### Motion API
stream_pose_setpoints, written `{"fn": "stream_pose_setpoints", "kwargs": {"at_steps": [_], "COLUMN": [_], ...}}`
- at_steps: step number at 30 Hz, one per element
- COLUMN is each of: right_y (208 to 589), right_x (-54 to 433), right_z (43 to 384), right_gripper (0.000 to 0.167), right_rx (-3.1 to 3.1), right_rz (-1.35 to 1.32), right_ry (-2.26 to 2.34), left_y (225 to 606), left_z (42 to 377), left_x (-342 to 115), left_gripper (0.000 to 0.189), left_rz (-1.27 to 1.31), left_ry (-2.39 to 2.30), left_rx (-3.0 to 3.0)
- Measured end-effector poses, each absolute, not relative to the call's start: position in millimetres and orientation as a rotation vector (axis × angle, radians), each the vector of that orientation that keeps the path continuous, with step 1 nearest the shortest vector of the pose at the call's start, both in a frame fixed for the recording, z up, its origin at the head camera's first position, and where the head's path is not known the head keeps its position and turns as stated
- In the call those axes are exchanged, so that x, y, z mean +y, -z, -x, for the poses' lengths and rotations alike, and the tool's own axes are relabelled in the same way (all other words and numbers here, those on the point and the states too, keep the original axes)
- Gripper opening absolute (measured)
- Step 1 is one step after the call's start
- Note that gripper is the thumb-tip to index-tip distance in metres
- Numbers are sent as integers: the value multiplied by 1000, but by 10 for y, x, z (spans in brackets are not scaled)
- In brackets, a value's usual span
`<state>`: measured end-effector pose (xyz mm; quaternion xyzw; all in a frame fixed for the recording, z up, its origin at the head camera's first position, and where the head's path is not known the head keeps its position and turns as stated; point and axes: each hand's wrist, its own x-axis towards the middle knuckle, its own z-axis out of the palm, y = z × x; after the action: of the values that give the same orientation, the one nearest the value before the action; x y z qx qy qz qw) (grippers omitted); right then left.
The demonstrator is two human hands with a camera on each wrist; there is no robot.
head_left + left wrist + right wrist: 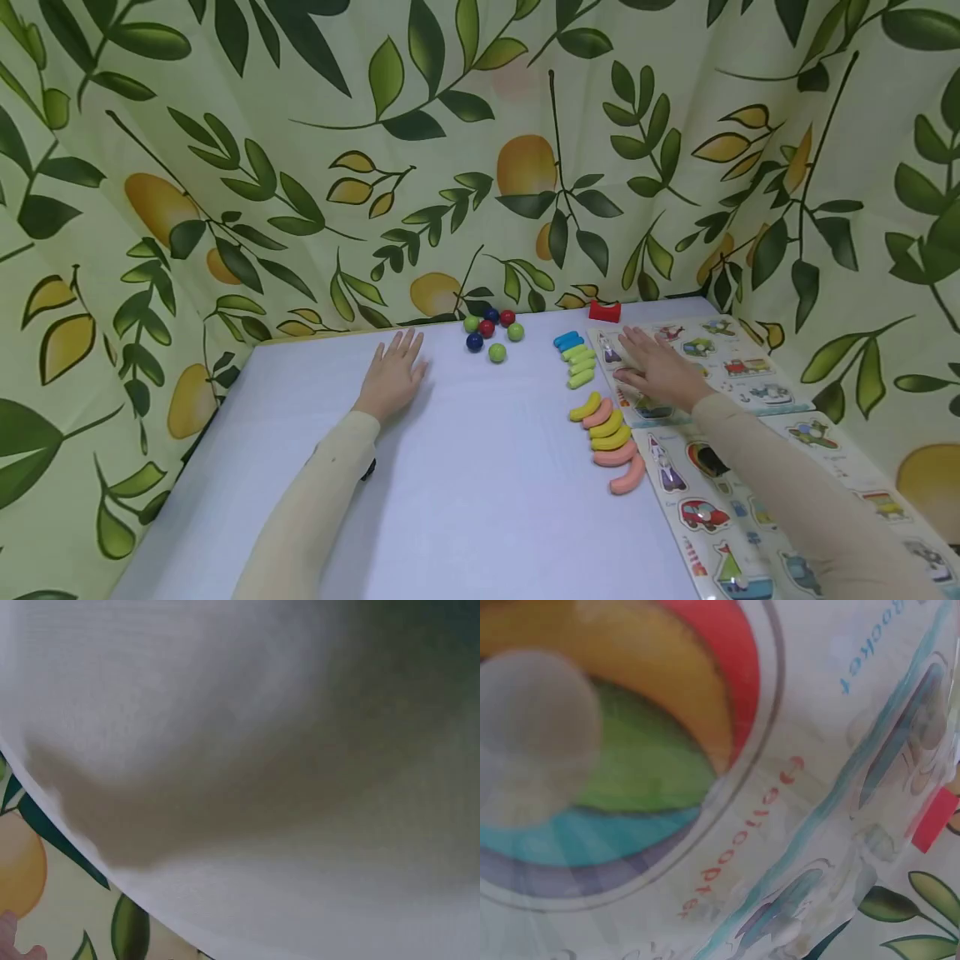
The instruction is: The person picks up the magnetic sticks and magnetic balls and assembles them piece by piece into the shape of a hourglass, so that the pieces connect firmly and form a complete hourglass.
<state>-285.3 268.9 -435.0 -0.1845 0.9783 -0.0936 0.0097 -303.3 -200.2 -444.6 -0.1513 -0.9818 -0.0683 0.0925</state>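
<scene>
My left hand (390,375) lies with its fingers straight over the white tabletop (465,500), nothing in it. Just a bit of its fingers (15,945) shows at the lower left of the left wrist view. On the other side, my right hand (663,367) is stretched flat over the far picture puzzle board (765,400), also holding nothing. That hand is out of sight in the right wrist view, where a rainbow-coloured balloon piece (645,750) with a round knob fills the near part. Nearest to the right fingertips are short green pieces (581,365) and blue pieces (570,340).
Several small red, green and blue balls (497,352) cluster at the back middle. Yellow bananas (611,437) and pink curved pieces (628,475) form a column beside a second puzzle board (675,517). A red block (604,312) stands at the back edge, before a leaf-patterned curtain (450,167).
</scene>
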Motion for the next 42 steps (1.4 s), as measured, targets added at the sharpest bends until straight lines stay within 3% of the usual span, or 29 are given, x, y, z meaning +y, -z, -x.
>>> {"fn": "stream_pose_setpoints", "kwargs": {"at_steps": [12, 19, 25, 29, 33, 42], "right_y": [4429, 4382, 4377, 4402, 4438, 4483], "right_x": [2618, 2502, 2444, 2431, 2438, 2500], "right_z": [2783, 2688, 2670, 2716, 2764, 2830], "right_gripper": [68, 70, 70, 61, 52, 51], "right_rx": [3026, 2901, 2809, 2720, 2622, 2506], "right_rz": [693, 634, 489, 357, 263, 231], "right_ry": [352, 609, 774, 960, 1071, 1138], "left_y": [4458, 4428, 4437, 4450, 4490, 4580], "left_z": [3000, 3015, 3072, 3152, 3233, 3343], "left_x": [-1778, -1599, -1411, -1279, -1175, -1028], "left_gripper": [60, 67, 66, 62, 61, 65], "left_rz": [577, 628, 443, 305, 197, 3], "left_ry": [188, 613, 1112, 1408, 1583, 1827], "left_rx": [-2939, -2998, -3014, -2944, -2887, -2806]}}
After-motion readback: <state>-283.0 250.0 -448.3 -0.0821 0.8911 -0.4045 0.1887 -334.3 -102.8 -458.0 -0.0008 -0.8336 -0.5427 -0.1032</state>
